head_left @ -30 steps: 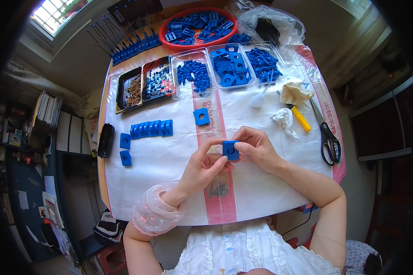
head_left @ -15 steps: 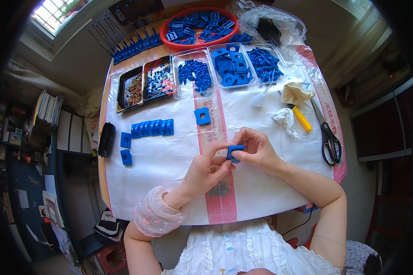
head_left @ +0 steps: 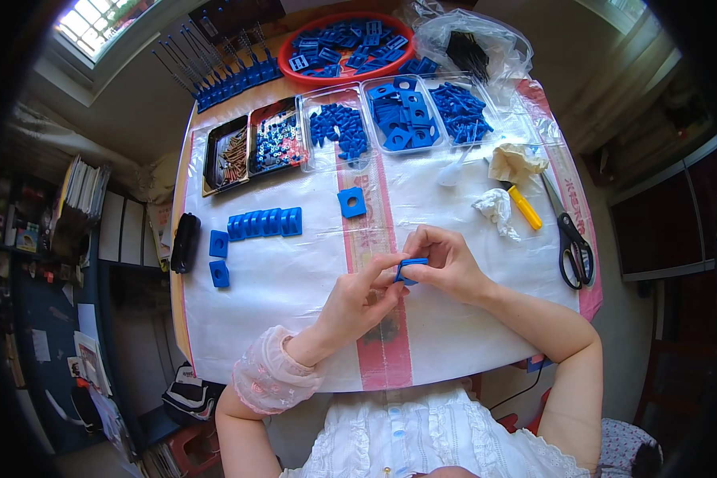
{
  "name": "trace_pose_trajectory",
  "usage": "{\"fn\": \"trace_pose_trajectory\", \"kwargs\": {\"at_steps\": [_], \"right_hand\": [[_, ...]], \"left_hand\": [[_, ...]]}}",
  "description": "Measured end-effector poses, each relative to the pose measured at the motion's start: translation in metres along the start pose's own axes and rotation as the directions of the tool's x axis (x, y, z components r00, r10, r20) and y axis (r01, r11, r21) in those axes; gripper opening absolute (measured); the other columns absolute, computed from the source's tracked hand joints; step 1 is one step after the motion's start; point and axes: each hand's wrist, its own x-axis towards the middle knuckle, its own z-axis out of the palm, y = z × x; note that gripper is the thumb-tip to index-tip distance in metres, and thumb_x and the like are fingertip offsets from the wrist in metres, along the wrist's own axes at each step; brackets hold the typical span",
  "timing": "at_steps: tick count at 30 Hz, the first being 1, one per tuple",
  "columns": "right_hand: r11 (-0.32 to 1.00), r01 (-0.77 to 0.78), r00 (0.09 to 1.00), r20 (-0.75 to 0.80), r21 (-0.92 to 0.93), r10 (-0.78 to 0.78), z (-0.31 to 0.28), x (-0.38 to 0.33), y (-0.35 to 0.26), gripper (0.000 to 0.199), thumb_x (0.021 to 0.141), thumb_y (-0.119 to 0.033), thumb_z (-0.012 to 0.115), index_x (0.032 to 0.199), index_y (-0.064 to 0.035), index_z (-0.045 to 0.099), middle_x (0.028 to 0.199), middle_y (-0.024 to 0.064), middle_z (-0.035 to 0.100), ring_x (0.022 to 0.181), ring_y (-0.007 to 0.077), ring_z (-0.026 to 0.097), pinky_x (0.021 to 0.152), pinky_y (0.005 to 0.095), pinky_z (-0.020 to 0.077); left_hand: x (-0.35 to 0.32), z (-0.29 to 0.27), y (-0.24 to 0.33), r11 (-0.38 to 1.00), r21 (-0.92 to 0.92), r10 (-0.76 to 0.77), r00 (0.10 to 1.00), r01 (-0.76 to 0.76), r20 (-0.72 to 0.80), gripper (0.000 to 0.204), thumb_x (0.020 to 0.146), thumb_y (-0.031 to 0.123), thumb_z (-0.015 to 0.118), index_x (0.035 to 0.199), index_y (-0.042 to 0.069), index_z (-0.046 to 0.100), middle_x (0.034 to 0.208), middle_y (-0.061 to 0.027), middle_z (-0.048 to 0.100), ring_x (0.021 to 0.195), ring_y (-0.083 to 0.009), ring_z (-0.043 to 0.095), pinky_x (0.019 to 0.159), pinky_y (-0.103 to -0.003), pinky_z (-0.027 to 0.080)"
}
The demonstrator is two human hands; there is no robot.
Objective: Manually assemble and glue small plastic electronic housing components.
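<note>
At the left, the row of blue pieces [head_left: 264,223] could be knocked out of line if it were brushed by the pink sleeve [head_left: 275,370]. Further right, the loose holed plate [head_left: 351,202], lying beyond the hands, could be nudged by an outstretched finger. Over the table's middle, the blue part [head_left: 413,261] is pinched at its left by the thumb and fingertips of the left hand [head_left: 357,304] and at its right by those of the right hand [head_left: 448,269]; it could be slipped or skewed by uneven pressure. Whether more than one layer is held cannot be told for certain behind the fingers. Compared with one second earlier, when its holed face was shown, the part has been tipped nearly edge-on.
</note>
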Motion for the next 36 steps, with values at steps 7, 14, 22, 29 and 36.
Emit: {"fn": "trace_pose_trajectory", "kwargs": {"at_steps": [7,14,22,29,36], "right_hand": [[1.0,0.003,1.0,0.004,0.003,-0.003,-0.001,0.0,0.001,0.014,0.085,-0.001,0.07,0.091,-0.0002,0.057,0.087,0.0037,0.062,0.08,0.0089,0.061,0.068,0.0245,0.0531],[1.0,-0.024,0.999,-0.035,0.014,0.025,-0.001,0.001,-0.004,0.013,0.088,-0.006,0.068,0.095,0.0003,0.059,0.089,0.004,0.064,0.08,0.0074,0.062,0.067,0.0229,0.051],[0.997,-0.075,0.995,-0.07,-0.023,0.073,-0.004,0.001,-0.004,0.016,0.088,-0.011,0.065,0.099,-0.0011,0.06,0.088,0.0022,0.062,0.073,0.0051,0.056,0.063,0.0201,0.0456],[0.997,-0.079,0.996,-0.05,0.018,0.08,-0.005,0.002,-0.003,0.013,0.089,-0.008,0.062,0.099,-0.0007,0.06,0.086,0.002,0.061,0.072,0.0059,0.056,0.064,0.0212,0.0455],[0.997,-0.078,0.997,-0.031,-0.003,0.077,-0.005,0.001,-0.001,0.014,0.09,-0.009,0.063,0.1,-0.0007,0.058,0.086,0.0025,0.062,0.072,0.0054,0.057,0.064,0.0212,0.046]], "left_hand": [[0.001,0.0,0.0,1.0,-0.011,-0.02,1.0,0.02,0.007,0.042,0.09,-0.003,0.058,0.129,0.007,0.048,0.095,-0.0156,0.072,0.089,-0.0227,0.073,0.072,-0.029,0.056],[0.004,-0.001,-0.001,0.954,-0.284,-0.09,0.995,0.099,0.045,0.036,0.096,-0.004,0.049,0.131,0.0,0.041,0.105,-0.0183,0.069,0.096,-0.0228,0.069,0.087,-0.032,0.057],[0.007,-0.006,-0.002,0.873,-0.461,-0.151,0.987,0.158,0.052,0.032,0.098,0.002,0.052,0.128,0.002,0.04,0.106,-0.0181,0.069,0.095,-0.0211,0.069,0.084,-0.03,0.057],[0.009,-0.007,-0.003,0.852,-0.5,-0.15,0.987,0.157,0.055,0.03,0.098,0.004,0.053,0.126,0.001,0.041,0.105,-0.0199,0.068,0.092,-0.0209,0.07,0.08,-0.029,0.058],[0.009,-0.01,-0.011,0.816,-0.545,-0.181,0.981,0.192,0.074,0.024,0.104,0.016,0.043,0.124,0.003,0.043,0.102,-0.0184,0.069,0.088,-0.0216,0.07,0.078,-0.029,0.058]]}}
